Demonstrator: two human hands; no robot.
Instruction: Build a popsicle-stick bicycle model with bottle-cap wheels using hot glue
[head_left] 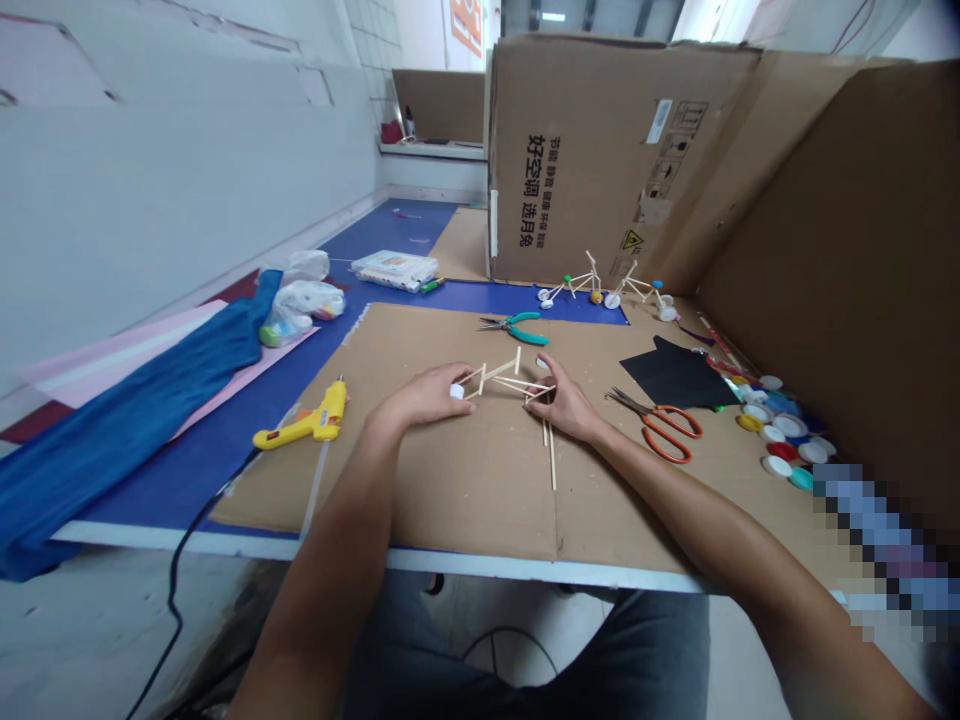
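Observation:
A small frame of thin wooden sticks is held between my two hands above the cardboard mat. My left hand pinches its left end, where a white bottle cap sits by the fingers. At the other end, my right hand has its thumb and fingers closed on the sticks and partly hides them. Another white cap shows beside the right fingertips. Loose sticks lie on the cardboard just below that hand. Beyond the frame are teal-handled pliers, and orange-handled scissors lie to the right.
A yellow glue gun with a black cord lies left on the cardboard mat. Two stick models with cap wheels stand before a large carton. Black sheet and several bottle caps are at right, blue cloth at left.

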